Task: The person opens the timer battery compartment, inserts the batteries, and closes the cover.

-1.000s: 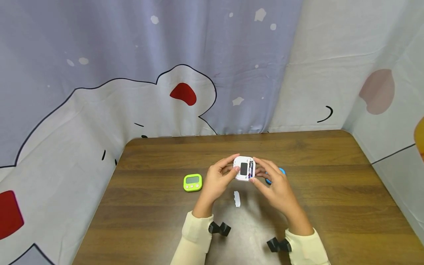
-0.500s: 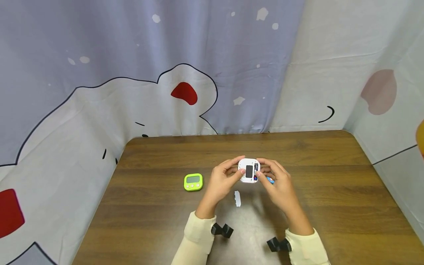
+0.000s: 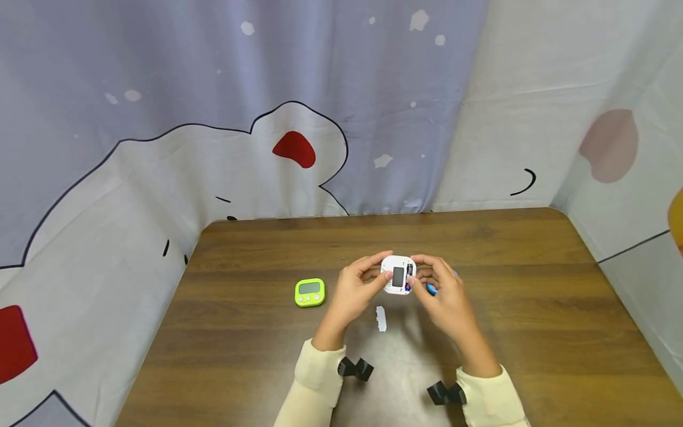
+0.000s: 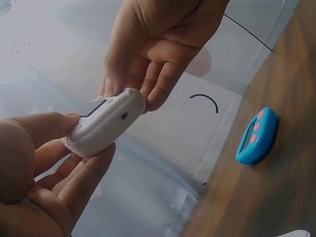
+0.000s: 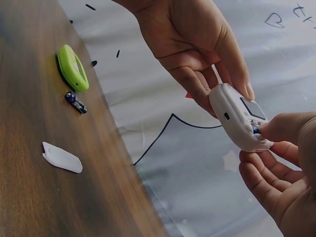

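Note:
Both hands hold a white digital timer point(image 3: 393, 263) above the table, its back with a dark rectangular patch facing up. My left hand point(image 3: 349, 292) pinches its left side, thumb on the back and fingers behind. Opposite, my right hand point(image 3: 445, 299) grips the other edge, its thumb over the lower part of the uncovered battery slot. A dark battery point(image 3: 409, 269) shows in that slot; the right wrist view shows a bit of blue under the thumb. Below the hands a white battery cover point(image 3: 381, 319) lies on the wood.
A lime green timer point(image 3: 309, 293) lies left of the hands. Beside it in the right wrist view is a loose battery point(image 5: 76, 102). A blue timer point(image 4: 257, 136) sits behind the right hand, partly hidden from the head view. Patterned curtains border the table point(image 3: 256, 362).
The white timer has shifted slightly right. My right thumb has moved from the timer's lower corner onto the battery slot, covering part of it.

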Demonstrator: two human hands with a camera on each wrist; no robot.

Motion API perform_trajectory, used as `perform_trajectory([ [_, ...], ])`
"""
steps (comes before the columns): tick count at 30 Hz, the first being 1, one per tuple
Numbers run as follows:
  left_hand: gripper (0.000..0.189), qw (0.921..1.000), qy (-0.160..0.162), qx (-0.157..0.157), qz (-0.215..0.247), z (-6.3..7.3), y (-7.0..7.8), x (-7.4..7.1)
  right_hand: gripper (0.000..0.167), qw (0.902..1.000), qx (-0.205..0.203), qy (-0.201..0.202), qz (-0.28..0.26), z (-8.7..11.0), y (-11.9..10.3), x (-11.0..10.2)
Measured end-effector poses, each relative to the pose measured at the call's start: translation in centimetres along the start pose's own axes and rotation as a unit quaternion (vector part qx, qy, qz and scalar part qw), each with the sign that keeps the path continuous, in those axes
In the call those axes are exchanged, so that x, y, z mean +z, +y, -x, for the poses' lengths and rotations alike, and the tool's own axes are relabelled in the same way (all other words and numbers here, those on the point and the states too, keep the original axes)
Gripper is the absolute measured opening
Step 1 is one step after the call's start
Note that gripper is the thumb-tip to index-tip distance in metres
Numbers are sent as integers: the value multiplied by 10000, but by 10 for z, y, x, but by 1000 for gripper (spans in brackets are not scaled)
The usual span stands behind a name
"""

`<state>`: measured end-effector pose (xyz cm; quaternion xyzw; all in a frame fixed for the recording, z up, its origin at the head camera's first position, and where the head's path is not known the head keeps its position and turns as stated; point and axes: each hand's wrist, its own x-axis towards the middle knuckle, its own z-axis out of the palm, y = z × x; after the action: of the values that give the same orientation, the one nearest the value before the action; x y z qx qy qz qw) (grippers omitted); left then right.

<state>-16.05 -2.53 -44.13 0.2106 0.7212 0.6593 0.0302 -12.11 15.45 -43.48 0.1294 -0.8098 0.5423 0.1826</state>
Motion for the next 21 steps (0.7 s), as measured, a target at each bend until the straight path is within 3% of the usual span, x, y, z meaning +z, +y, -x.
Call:
perform_trajectory([
  [11, 38, 9998, 26, -108, 150, -1, -3, -2, 32, 9999, -81, 114, -2, 0, 0, 3],
  [21, 38, 9990, 139, -100, 407, -1, -4, -8, 45, 9978, -658, 13, -38, 0, 0, 4],
])
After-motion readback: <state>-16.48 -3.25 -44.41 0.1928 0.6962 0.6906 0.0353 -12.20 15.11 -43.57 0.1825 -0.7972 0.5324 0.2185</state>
